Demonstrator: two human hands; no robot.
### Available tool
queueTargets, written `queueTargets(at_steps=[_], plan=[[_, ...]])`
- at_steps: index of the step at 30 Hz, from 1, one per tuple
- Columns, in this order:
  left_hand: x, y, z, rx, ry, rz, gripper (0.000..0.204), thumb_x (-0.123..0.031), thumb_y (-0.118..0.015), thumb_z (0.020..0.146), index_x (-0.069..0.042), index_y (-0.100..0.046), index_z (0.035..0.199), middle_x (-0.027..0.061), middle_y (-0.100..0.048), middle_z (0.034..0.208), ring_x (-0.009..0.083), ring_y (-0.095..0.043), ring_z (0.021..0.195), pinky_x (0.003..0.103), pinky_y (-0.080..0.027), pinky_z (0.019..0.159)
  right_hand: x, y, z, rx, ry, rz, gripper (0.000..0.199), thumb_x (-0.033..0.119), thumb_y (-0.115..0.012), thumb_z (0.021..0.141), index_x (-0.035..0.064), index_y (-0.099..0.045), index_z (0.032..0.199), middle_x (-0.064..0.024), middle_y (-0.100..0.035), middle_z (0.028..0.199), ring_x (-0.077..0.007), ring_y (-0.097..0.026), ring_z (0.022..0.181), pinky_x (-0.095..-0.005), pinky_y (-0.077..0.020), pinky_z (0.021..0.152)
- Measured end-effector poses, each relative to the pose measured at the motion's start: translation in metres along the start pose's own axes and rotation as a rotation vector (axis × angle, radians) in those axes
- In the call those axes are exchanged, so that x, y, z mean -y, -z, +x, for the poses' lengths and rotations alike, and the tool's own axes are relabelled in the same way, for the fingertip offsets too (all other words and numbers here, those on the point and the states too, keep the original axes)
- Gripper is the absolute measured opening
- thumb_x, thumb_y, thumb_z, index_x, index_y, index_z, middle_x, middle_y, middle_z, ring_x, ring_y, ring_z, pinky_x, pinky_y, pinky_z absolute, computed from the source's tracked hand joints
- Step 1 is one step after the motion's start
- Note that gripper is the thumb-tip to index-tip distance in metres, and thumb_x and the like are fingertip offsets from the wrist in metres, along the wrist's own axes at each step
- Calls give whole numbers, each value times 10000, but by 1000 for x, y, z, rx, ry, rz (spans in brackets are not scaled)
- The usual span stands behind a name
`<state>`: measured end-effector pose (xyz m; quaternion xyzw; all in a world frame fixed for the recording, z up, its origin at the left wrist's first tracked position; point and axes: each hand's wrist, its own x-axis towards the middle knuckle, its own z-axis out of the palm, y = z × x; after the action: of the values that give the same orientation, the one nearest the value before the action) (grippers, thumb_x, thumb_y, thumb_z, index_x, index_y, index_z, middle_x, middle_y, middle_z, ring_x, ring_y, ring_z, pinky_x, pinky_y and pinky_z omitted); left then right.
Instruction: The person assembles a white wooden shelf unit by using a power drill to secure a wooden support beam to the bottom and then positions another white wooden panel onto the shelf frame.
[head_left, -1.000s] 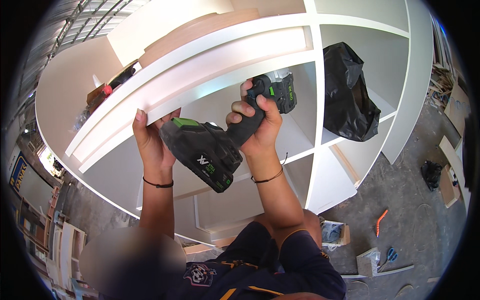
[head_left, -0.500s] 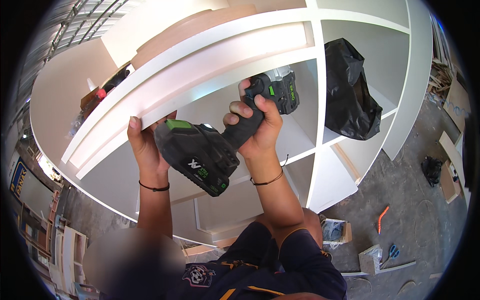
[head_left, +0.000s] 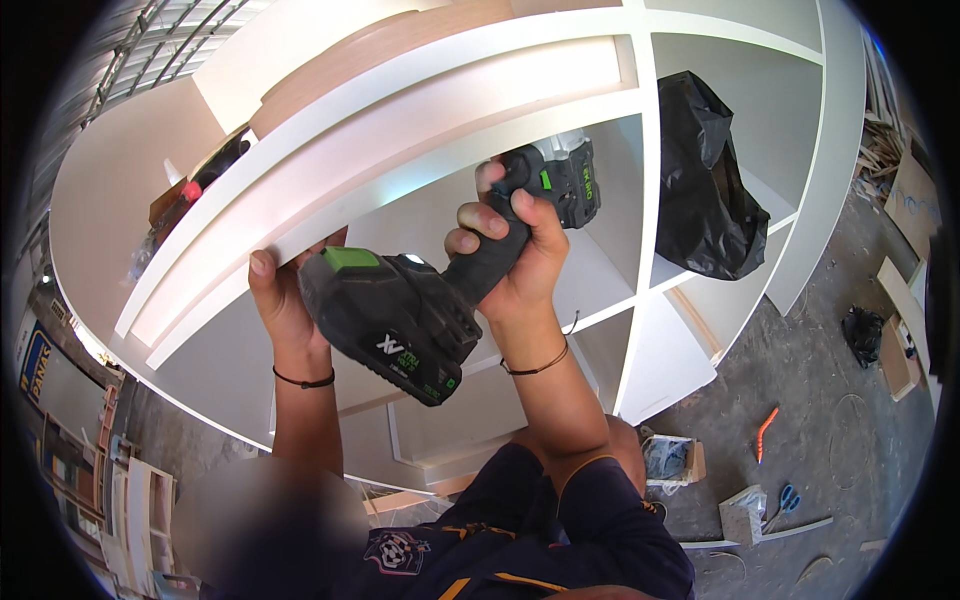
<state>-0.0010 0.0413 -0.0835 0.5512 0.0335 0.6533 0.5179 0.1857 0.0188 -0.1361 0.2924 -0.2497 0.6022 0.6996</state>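
Observation:
My right hand (head_left: 520, 250) is wrapped around the handle of a black cordless drill (head_left: 400, 310) with green accents. Its bulky battery end points toward me at the lower left, and its motor head lies at the upper right, under a shelf edge. Whatever sits in its chuck is out of sight. My left hand (head_left: 297, 315) is at the lower edge of a long white rail (head_left: 400, 180) on the cabinet, thumb on the near side and fingertips behind. The battery covers part of that hand.
A large white cabinet (head_left: 648, 200) with a curved outline surrounds my hands. A black plastic bag (head_left: 705, 190) sits in its right compartment. On the concrete floor lie blue-handled scissors (head_left: 788, 498), an orange tool (head_left: 766, 435) and a small open box (head_left: 672, 460).
The drill's battery end has tipped slightly downward. My left hand has shifted a little left along the rail, and the view has moved slightly.

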Motion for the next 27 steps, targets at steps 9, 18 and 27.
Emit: queueTargets(at_steps=[9,18,27], plan=[[1,-1,-4,1,41,51,830,-428,-753,731,22,-392,1328,170,-499,1288,288,-470,1241,451,-282,1132,3,9,3,58,-31,46,339,159,-558,851,119,-505,1184,26,-593,1088,-88,-538,695,-319,-476,648],[1,-6,-3,42,18,50,749,-376,-710,768,43,-402,1308,160,-509,1274,265,-498,1184,396,-331,1072,3,17,7,89,-46,66,360,163,-553,846,125,-500,1200,30,-609,1062,-85,-536,694,-316,-473,651],[1,-7,-4,22,46,-10,687,-322,-678,808,68,-396,1299,182,-506,1289,290,-489,1216,405,-326,1089,4,17,6,107,-53,62,379,160,-546,855,141,-492,1230,27,-612,1088,-84,-539,699,-309,-472,661]])
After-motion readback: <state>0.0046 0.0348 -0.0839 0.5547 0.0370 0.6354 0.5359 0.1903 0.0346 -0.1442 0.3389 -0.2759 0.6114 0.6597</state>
